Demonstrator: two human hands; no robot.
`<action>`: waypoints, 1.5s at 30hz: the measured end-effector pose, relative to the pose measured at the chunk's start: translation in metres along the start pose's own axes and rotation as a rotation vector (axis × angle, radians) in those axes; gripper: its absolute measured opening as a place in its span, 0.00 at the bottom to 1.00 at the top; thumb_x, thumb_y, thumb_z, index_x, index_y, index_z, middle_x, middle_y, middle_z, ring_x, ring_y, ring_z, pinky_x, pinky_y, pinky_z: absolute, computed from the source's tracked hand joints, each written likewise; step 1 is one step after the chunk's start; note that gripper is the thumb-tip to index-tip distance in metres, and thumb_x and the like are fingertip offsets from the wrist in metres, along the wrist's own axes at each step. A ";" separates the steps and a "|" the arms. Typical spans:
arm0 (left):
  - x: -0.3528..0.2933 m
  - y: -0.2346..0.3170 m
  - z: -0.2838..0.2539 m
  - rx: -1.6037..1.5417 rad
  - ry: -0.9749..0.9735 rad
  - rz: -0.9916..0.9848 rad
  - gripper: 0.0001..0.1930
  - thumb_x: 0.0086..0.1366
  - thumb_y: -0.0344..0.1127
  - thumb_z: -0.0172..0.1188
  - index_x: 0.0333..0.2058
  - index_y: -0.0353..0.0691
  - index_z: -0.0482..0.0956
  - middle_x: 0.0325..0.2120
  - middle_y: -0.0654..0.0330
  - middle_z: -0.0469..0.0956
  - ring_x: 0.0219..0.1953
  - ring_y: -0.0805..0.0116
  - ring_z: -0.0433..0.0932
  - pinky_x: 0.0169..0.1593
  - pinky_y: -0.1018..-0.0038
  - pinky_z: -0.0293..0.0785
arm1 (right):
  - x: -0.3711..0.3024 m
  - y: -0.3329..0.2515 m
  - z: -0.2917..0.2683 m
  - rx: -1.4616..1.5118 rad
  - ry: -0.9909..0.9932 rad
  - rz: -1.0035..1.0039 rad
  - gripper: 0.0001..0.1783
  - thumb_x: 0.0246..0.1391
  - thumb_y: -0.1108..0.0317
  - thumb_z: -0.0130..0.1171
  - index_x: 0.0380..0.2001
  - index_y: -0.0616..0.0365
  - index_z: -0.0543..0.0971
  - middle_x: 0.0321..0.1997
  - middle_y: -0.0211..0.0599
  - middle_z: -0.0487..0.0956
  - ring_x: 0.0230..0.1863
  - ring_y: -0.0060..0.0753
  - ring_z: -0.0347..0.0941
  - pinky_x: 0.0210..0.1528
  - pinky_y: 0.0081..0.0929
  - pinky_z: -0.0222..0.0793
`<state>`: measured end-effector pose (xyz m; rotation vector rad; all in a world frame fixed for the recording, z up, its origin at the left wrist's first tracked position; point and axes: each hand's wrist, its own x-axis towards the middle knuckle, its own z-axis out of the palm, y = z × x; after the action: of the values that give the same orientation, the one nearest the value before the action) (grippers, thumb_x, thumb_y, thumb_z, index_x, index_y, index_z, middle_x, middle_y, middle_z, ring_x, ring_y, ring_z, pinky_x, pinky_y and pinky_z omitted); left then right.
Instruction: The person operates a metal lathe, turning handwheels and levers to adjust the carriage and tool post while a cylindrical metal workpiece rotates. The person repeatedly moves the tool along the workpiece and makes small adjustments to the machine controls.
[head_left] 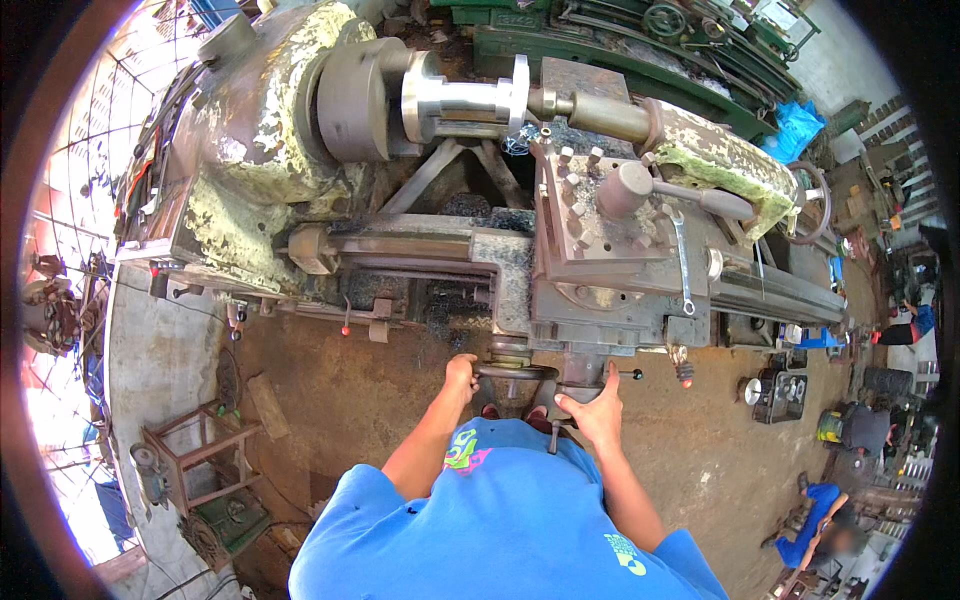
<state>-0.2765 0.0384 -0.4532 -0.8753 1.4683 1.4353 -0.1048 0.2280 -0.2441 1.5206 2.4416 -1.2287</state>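
Cream paint flakes off the lathe headstock [255, 140] at the far left, and we see a dark round chuck [355, 100] projecting from it. Next comes our left hand [461, 374], its fingers curled round the left rim of a dark handwheel [515, 372]; the forearm slants up and rightward from the elbow. Above, beside the chuck, we find a shiny flanged workpiece [468, 97], lying horizontally between chuck and tailstock. Farther right, our right hand [597, 407] rests against a dark hub [579, 388], thumb leftward, forefinger pointing up; we cannot tell how tightly its hidden fingers close. That forearm leans up and leftward. Above it we see the bolted tool post [590, 225], then a wrench [683, 255] lying on the carriage, and finally the tailstock [735, 160], its paint chipped.
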 end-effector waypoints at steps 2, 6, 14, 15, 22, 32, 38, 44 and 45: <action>-0.008 -0.009 0.010 -0.019 0.048 0.110 0.11 0.67 0.42 0.47 0.41 0.45 0.74 0.19 0.60 0.67 0.14 0.72 0.62 0.17 0.71 0.59 | 0.000 -0.001 -0.002 -0.008 -0.015 0.027 0.67 0.29 0.52 0.78 0.68 0.62 0.49 0.52 0.67 0.75 0.54 0.63 0.73 0.56 0.46 0.70; -0.018 -0.010 0.015 0.013 0.087 0.175 0.12 0.68 0.41 0.45 0.42 0.44 0.73 0.18 0.60 0.67 0.13 0.71 0.63 0.14 0.72 0.57 | 0.001 -0.002 -0.004 0.031 -0.020 0.009 0.68 0.29 0.52 0.78 0.69 0.60 0.47 0.51 0.68 0.75 0.54 0.63 0.73 0.56 0.45 0.70; -0.023 -0.020 0.028 0.133 0.191 0.397 0.10 0.68 0.39 0.46 0.39 0.40 0.72 0.17 0.61 0.67 0.13 0.70 0.65 0.14 0.70 0.59 | 0.002 0.004 -0.004 0.062 -0.015 0.006 0.70 0.28 0.52 0.79 0.70 0.58 0.46 0.51 0.68 0.75 0.52 0.64 0.74 0.55 0.46 0.71; -0.026 -0.021 0.026 0.108 0.153 0.366 0.10 0.68 0.39 0.46 0.38 0.40 0.72 0.17 0.61 0.67 0.12 0.70 0.64 0.14 0.71 0.60 | 0.002 0.005 -0.004 0.069 -0.020 0.007 0.70 0.28 0.53 0.79 0.70 0.58 0.46 0.52 0.68 0.75 0.53 0.64 0.74 0.55 0.45 0.71; -0.040 -0.012 0.024 0.085 0.099 0.316 0.11 0.68 0.39 0.45 0.38 0.40 0.72 0.16 0.61 0.68 0.11 0.72 0.63 0.13 0.73 0.59 | 0.012 0.033 0.001 0.215 -0.062 -0.007 0.69 0.28 0.54 0.78 0.70 0.56 0.46 0.55 0.63 0.74 0.55 0.57 0.73 0.58 0.41 0.69; -0.037 -0.011 0.019 0.121 0.074 0.326 0.12 0.67 0.42 0.45 0.38 0.40 0.72 0.16 0.59 0.70 0.10 0.72 0.65 0.13 0.74 0.61 | 0.039 0.092 0.016 1.118 -0.464 0.132 0.62 0.30 0.65 0.71 0.70 0.56 0.49 0.64 0.50 0.64 0.64 0.49 0.63 0.64 0.42 0.62; -0.034 -0.013 0.020 0.161 0.082 0.320 0.13 0.68 0.45 0.45 0.40 0.44 0.71 0.18 0.60 0.69 0.12 0.72 0.65 0.15 0.73 0.62 | 0.040 0.094 0.015 1.139 -0.516 0.060 0.61 0.31 0.63 0.69 0.71 0.54 0.49 0.64 0.49 0.65 0.63 0.49 0.64 0.62 0.43 0.63; -0.036 -0.014 0.021 0.149 0.089 0.336 0.12 0.68 0.45 0.46 0.39 0.43 0.70 0.18 0.60 0.69 0.11 0.72 0.65 0.14 0.74 0.62 | 0.043 0.103 0.017 1.167 -0.575 0.097 0.61 0.33 0.61 0.68 0.72 0.51 0.47 0.65 0.50 0.64 0.62 0.49 0.65 0.60 0.43 0.64; -0.038 -0.013 0.021 0.132 0.087 0.337 0.12 0.68 0.44 0.46 0.39 0.42 0.70 0.17 0.60 0.70 0.11 0.72 0.65 0.14 0.74 0.62 | 0.044 0.104 0.018 1.153 -0.580 0.089 0.62 0.34 0.60 0.68 0.72 0.50 0.46 0.65 0.50 0.64 0.62 0.49 0.65 0.60 0.43 0.64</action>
<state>-0.2485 0.0549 -0.4215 -0.6354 1.8202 1.5337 -0.0546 0.2729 -0.3368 1.0169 1.2479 -2.7644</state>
